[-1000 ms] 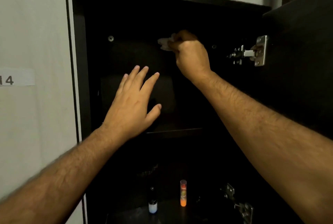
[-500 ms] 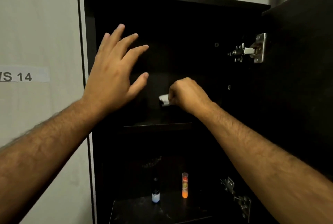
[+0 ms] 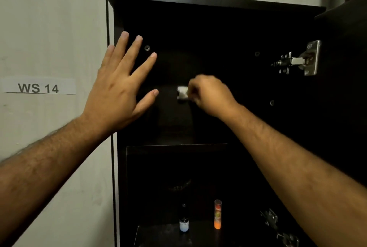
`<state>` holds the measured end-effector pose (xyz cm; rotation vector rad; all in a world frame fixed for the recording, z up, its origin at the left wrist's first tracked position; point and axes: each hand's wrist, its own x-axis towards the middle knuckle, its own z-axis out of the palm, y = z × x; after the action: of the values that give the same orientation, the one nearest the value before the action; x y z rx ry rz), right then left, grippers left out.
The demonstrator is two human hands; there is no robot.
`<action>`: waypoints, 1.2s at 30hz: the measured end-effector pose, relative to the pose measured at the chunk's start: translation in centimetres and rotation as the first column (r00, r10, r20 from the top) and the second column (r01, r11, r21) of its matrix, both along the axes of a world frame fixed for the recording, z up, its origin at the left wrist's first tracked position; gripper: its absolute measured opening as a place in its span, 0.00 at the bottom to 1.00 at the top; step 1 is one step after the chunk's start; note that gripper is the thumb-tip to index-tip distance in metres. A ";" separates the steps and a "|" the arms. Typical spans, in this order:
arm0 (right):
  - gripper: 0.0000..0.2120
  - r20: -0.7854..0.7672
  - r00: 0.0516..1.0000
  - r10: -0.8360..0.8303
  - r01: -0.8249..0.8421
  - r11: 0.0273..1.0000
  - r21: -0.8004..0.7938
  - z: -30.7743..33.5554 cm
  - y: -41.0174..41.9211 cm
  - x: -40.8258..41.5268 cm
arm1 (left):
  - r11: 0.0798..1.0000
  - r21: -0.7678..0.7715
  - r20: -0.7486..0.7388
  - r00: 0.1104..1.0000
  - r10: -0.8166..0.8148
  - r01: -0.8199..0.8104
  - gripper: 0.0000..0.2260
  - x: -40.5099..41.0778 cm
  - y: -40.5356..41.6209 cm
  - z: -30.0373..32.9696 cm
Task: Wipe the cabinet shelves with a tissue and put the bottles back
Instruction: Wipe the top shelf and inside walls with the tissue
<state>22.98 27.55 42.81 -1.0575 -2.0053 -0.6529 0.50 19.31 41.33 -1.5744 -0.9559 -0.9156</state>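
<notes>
My right hand (image 3: 208, 95) grips a crumpled white tissue (image 3: 182, 93) inside the upper compartment of the dark cabinet (image 3: 198, 0), above the shelf (image 3: 176, 145). With fingers spread, my left hand (image 3: 119, 88) is raised at the cabinet's left front edge and holds nothing. On the lower shelf (image 3: 158, 233) stand a small dark bottle with a white label (image 3: 184, 221) and a clear tube with orange contents (image 3: 217, 215), both upright and a little apart.
The cabinet door (image 3: 343, 88) stands open on the right, with a metal hinge (image 3: 299, 60) at the top and another hinge (image 3: 272, 221) lower down. A pale wall (image 3: 49, 28) with a "WS 14" label (image 3: 38, 87) lies to the left.
My right hand has carried the tissue from high in the compartment down to its middle. My left hand has risen and shifted left toward the cabinet's front edge.
</notes>
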 end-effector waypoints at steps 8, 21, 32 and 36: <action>0.04 0.182 0.982 -0.047 0.101 0.949 -0.299 -1.6 -1.4 0.1 | 1.000 0.023 0.015 1.000 -0.002 0.002 0.29 0.3 -0.1 0.4; 0.08 -0.387 0.914 0.124 -0.024 0.967 0.254 6.2 2.2 -1.1 | 0.999 0.022 -0.005 0.999 -0.043 0.043 0.29 -1.9 0.0 1.2; 0.09 0.246 0.961 -0.124 0.203 0.923 -0.327 -2.2 -1.9 -2.4 | 0.989 -0.001 -0.012 0.989 -0.150 0.150 0.29 -2.6 0.4 2.0; 0.06 0.184 0.968 -0.171 0.225 0.916 -0.333 -0.3 -2.4 -1.7 | 0.988 -0.007 -0.014 0.988 -0.156 0.156 0.30 -2.8 0.4 2.6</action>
<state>21.27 25.19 42.48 -1.4790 -2.2189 -0.4985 -2.33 19.67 43.91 -1.6766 -0.8343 -1.0091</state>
